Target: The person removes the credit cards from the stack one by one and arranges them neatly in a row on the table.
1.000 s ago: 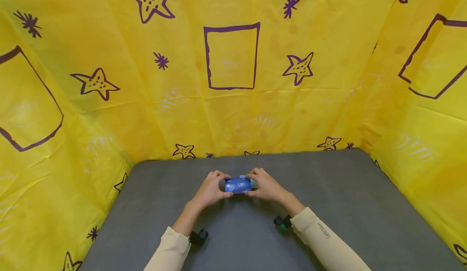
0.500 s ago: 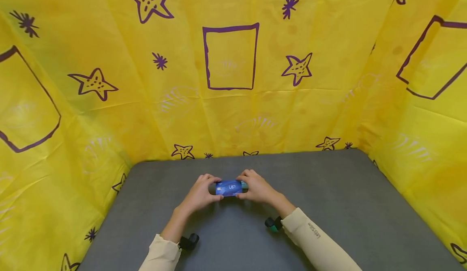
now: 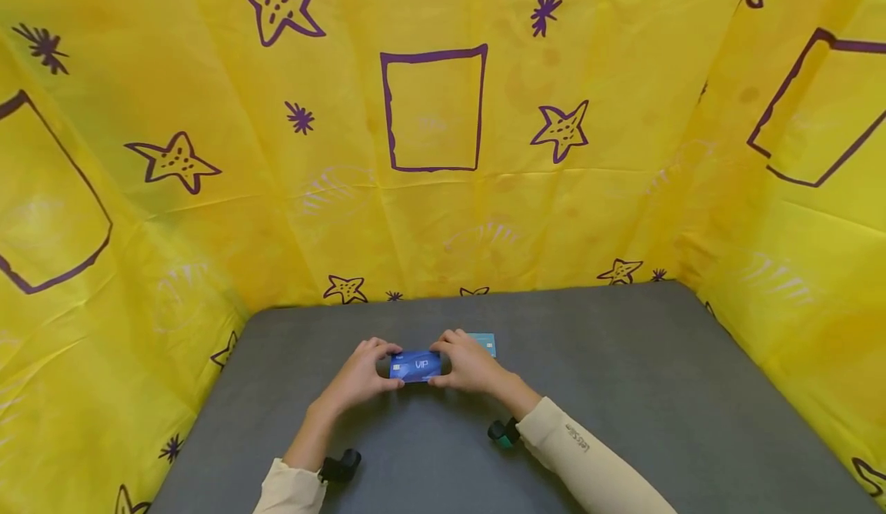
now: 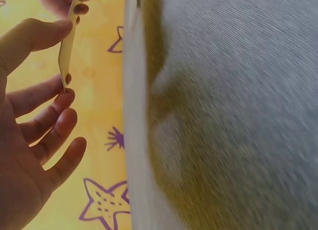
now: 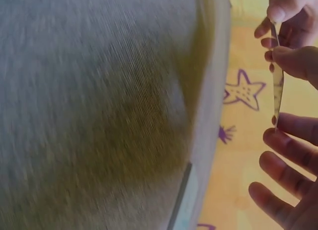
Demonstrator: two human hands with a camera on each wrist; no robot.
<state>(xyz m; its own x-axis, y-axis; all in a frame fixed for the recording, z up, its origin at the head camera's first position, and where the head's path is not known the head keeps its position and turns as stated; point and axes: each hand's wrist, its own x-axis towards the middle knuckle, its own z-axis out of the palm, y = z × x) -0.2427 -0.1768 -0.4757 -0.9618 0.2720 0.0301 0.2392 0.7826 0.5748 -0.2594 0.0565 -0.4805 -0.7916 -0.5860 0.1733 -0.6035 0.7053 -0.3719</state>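
Between my two hands is a blue card (image 3: 415,366) with "VIP" printed on it, its face toward the head camera. My left hand (image 3: 353,378) pinches its left end, thumb at the lower edge and fingers at the upper. The right end is pinched the same way by my right hand (image 3: 471,365). Both wrist views show the card (image 4: 66,56) nearly edge-on, raised over the grey table, with the other fingers spread away from it. Beyond the right hand a light teal card (image 3: 487,342) lies on the table, partly hidden by that hand.
The grey table (image 3: 623,391) reaches back to yellow cloth walls (image 3: 429,221) with purple star drawings on three sides. A dark strap with a small device (image 3: 341,465) is on the left wrist, and a similar device (image 3: 504,432) on the right.
Both hands have moved left and slightly nearer with the blue card between them. More of the teal card has come into sight beyond the right hand.
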